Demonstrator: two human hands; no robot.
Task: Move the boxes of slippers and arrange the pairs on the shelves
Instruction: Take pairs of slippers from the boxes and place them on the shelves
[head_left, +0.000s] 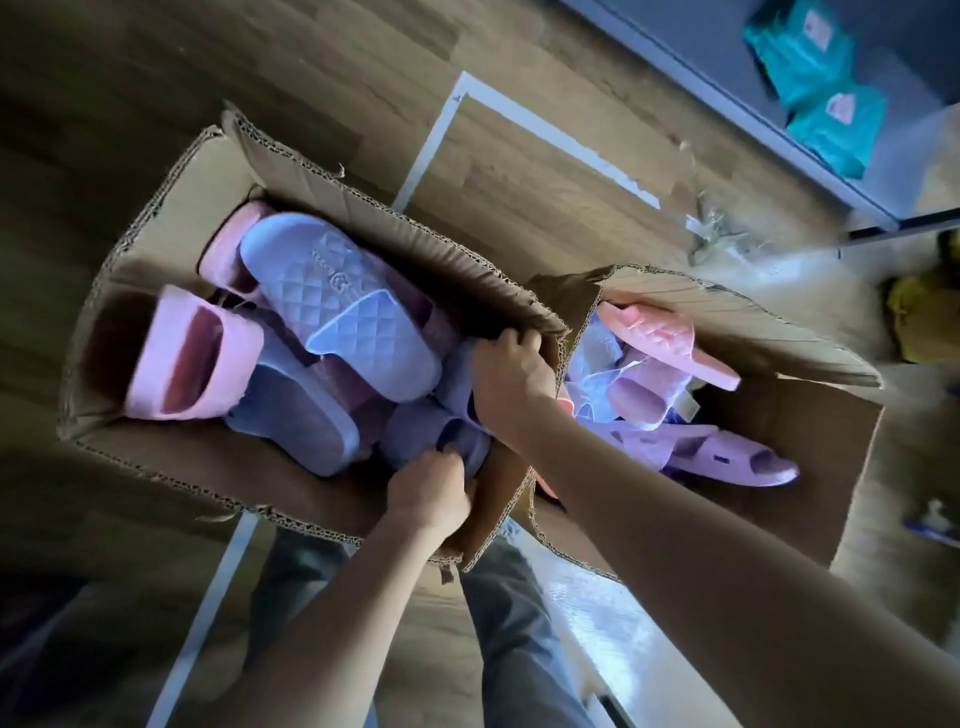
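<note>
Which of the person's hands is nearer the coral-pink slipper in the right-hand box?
Right. The right hand grips the box edge just beside the coral-pink slipper; the left hand is lower, farther away.

Open cardboard box (171, 249) of pink and lilac slippers (337, 306), left of hands; second box (810, 415) right.

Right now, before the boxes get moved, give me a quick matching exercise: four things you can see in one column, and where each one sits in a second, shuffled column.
Things:
1. quilted blue slipper
2. coral slipper
3. teal packets
4. right hand

Places:
A. on the grey shelf, upper right
B. on top of the pile in the left box
C. near the top of the right box
D. gripping the left box's near end wall

Pairs: 1-B, 2-C, 3-A, 4-D
</note>
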